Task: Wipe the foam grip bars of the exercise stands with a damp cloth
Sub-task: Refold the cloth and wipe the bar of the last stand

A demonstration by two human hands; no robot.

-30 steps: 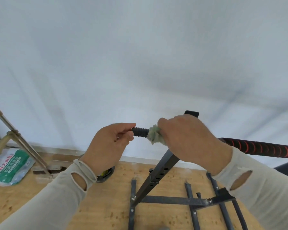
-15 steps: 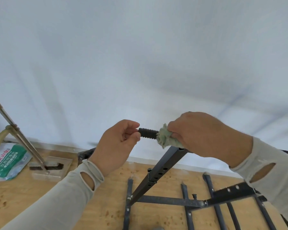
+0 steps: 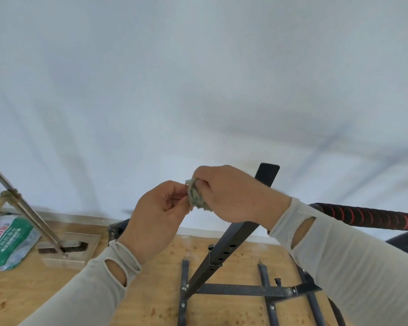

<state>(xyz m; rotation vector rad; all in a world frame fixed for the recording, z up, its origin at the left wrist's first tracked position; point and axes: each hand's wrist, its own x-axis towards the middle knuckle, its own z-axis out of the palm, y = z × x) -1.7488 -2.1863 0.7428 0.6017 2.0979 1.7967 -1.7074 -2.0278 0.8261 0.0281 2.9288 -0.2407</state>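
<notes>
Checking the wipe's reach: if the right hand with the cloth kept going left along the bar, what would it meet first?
The left hand: the cloth in the right hand already looks against its fingertips.

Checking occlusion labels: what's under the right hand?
A wad of pale green cloth, gripped by the right hand, its edge touching the left hand's fingertips. The black stand post emerges below. The grip bar itself is covered and not visible.

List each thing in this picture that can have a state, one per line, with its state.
cloth: bunched, gripped by right hand
right hand: curled round cloth
left hand: fingers curled, touching the cloth
black stand post: tilted
red-striped grip bar: untouched
brush: lying on floor
water bag: lying on floor
</notes>
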